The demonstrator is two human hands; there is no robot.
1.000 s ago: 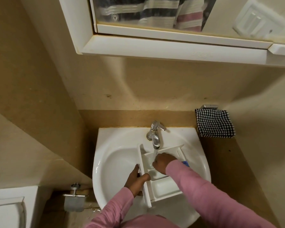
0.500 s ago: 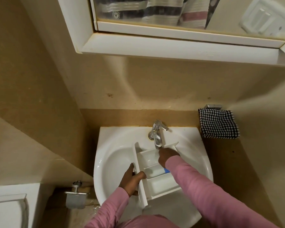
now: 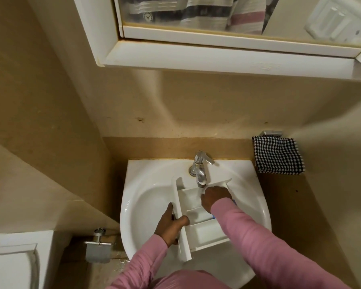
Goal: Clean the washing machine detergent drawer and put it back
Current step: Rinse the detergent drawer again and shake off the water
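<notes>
A white detergent drawer [image 3: 204, 232] with three compartments lies tilted over the white sink [image 3: 146, 197], under the chrome tap [image 3: 200, 174]. My left hand [image 3: 171, 224] grips the drawer's long left front panel, thumb over its edge. My right hand [image 3: 215, 197] reaches into the far compartment just below the spout, fingers curled down against the plastic; what the fingertips touch is hidden. A small blue part [image 3: 214, 216] of the drawer shows beside my right sleeve.
A black-and-white checked cloth [image 3: 278, 155] hangs on a holder right of the sink. A mirror cabinet [image 3: 217, 57] juts out overhead. At the lower left are a metal paper holder [image 3: 98, 249] and a white fixture [image 3: 13, 261].
My right hand has moved from the middle compartment up into the far one beneath the tap. The drawer has shifted slightly left and away. My left hand keeps its grip.
</notes>
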